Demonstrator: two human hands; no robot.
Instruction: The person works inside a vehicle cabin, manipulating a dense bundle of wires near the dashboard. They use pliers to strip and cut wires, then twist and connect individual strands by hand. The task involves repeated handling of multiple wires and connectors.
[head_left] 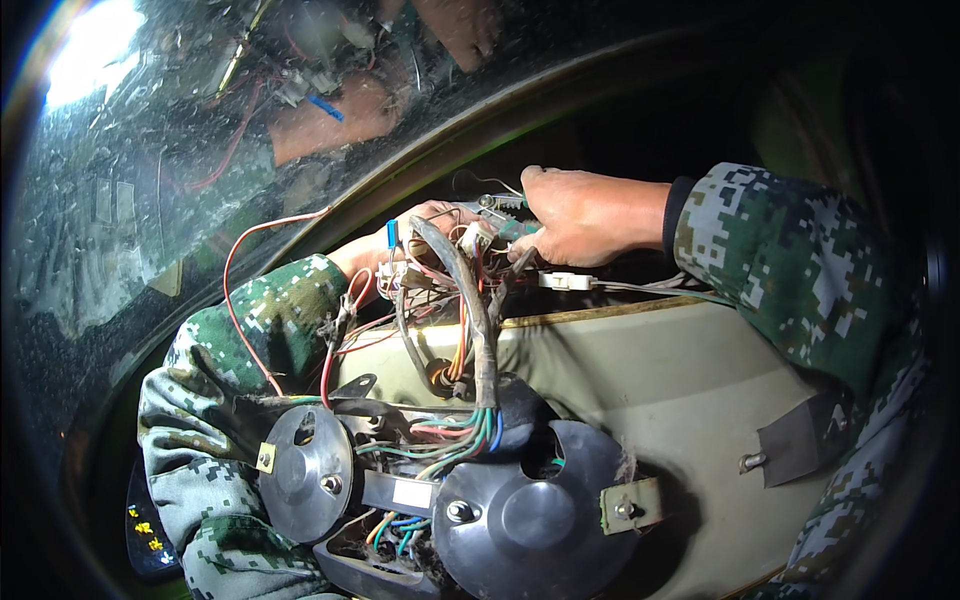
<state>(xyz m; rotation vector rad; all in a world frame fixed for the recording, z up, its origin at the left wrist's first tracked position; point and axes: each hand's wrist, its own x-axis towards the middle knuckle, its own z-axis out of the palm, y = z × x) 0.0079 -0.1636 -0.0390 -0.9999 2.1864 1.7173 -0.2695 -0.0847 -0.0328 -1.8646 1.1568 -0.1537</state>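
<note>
My right hand (592,215) is closed round a pair of pliers with green handles (518,230). The metal jaws (490,203) point left, towards my left hand (432,213). That hand is closed close to the jaws, partly hidden behind a grey taped wiring harness (465,290); what its fingers pinch does not show clearly. A thin wire arches just above the jaws. Around my left hand sit white plug connectors (395,278), a blue connector (392,234) and loose coloured wires. Below my right hand hangs a white connector (566,281) on a pale cable.
A black instrument housing with two round backs (535,525) (305,470) lies in front, wires running into it. Beyond it stretches a beige panel (650,370) with a bolt (751,462). Dusty glass (130,230) slopes along the left, reflecting the hands. A red wire loop (228,285) sticks out there.
</note>
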